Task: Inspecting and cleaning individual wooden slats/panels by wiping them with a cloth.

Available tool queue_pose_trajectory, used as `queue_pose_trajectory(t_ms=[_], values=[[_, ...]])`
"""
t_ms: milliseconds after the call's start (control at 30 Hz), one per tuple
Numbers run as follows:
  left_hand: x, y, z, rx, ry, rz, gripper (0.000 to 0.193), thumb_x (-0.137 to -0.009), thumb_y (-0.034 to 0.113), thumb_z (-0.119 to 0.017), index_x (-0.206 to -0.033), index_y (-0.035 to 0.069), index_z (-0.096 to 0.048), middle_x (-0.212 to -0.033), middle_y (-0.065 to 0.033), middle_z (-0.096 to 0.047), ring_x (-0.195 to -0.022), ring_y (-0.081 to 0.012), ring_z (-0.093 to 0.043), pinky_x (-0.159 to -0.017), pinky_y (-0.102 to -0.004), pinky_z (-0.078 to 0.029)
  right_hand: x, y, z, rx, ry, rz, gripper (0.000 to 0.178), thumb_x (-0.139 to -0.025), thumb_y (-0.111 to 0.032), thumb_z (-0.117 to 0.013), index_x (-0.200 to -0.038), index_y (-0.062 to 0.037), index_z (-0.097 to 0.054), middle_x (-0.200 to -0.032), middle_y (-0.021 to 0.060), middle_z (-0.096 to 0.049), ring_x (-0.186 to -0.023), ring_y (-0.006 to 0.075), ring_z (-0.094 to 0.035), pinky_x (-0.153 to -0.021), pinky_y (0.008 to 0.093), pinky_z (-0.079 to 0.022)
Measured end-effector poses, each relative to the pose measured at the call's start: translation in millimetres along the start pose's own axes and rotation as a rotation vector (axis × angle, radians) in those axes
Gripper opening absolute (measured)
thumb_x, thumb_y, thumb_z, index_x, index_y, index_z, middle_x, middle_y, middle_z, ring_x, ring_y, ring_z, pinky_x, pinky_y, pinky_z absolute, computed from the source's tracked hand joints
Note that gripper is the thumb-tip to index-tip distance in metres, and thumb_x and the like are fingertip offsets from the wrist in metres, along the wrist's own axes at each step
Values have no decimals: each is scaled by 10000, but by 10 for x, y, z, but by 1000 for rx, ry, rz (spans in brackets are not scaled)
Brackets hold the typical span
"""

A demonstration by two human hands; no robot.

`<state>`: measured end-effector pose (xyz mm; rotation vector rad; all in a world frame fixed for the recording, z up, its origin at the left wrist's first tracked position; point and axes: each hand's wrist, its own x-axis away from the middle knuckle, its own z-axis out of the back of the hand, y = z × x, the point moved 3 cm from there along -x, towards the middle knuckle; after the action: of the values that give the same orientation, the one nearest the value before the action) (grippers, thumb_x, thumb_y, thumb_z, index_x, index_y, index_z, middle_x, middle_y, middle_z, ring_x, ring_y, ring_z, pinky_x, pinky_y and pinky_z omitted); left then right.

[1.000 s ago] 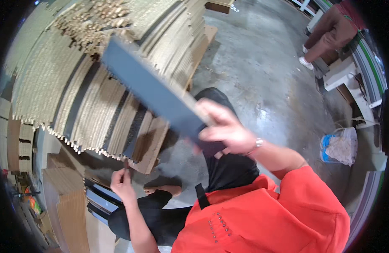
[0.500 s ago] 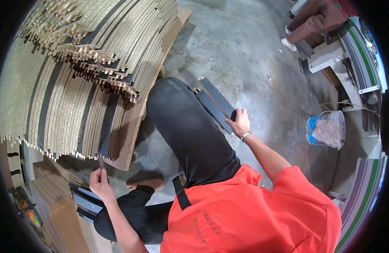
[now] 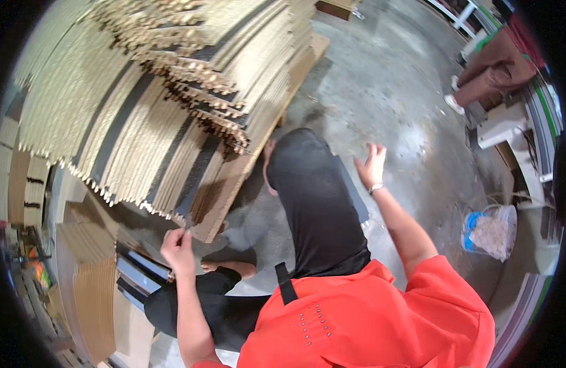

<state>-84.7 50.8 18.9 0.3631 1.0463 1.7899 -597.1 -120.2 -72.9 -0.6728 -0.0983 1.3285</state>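
Note:
My left hand (image 3: 180, 250) is pinched at the lower corner of a tall stack of boards (image 3: 126, 156). Whatever its fingertips hold, if anything, is too small to make out. The boards have pale and dark edges, with short wooden dowels sticking out along their ends. To the right of my raised knee, my right hand (image 3: 373, 167) is lifted with its fingers apart and nothing in it. A dark flat panel (image 3: 354, 191) is beside that knee, below the right hand and partly hidden by my leg.
The stack rests on a wooden base board (image 3: 267, 153). Brown boards (image 3: 94, 306) and grey-blue panels (image 3: 135, 273) stand at the lower left. A clear bucket with a cloth (image 3: 491, 236) is on the floor (image 3: 381, 80) at right. Another person (image 3: 500, 64) stands by machinery at the far right.
My right hand has let go of the dark panels and moved up and right. My view has shifted, so the stack appears farther right. My left hand stays by the stack's corner.

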Motion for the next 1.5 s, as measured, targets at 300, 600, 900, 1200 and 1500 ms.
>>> queue_pose_trajectory(t_ms=[300,600,900,1200,1500], values=[[-13,243,34,-12,36,-50,75,-744,-36,-687,-807,-39,-648,-698,-109,-577,-589,-191,-553,-570,-296,-442,-772,-3282,433,-700,-308,653,263,-761,-87,-669,-1008,-15,-615,-991,164,-601,-932,347,-601,-896,430,-479],[-17,355,57,-104,47,-202,71,-725,79,-711,-771,49,-667,-756,-115,-612,-695,-328,-614,-614,-409,-491,-685,-5250,-657,-161,-274,1050,395,-758,-37,-572,-1148,8,-521,-1207,224,-502,-1190,395,-470,-1027,415,-408],[-97,411,204,-67,84,-233,83,-718,79,-721,-774,52,-666,-730,-86,-605,-686,-307,-617,-598,-407,-490,-815,-5564,-767,252,-389,943,582,-729,-150,-657,-1299,-166,-542,-1315,184,-431,-1253,358,-382,-1055,434,-368],[-56,412,234,47,122,-226,48,-741,30,-699,-772,29,-662,-710,-105,-605,-632,-268,-608,-569,-364,-477,-472,-5108,-99,99,-717,1024,552,-599,-338,-812,-957,-25,-531,-905,204,-630,-834,332,-650,-761,395,-515],[-173,38,415,900,241,470,70,-921,12,-531,-901,33,-594,-709,-5,-572,-553,-74,-479,-524,-239,-383,561,-3429,248,-380,-1170,244,505,-689,-244,-788,-1102,3,-634,-837,134,-691,-762,221,-668,-720,329,-522]])
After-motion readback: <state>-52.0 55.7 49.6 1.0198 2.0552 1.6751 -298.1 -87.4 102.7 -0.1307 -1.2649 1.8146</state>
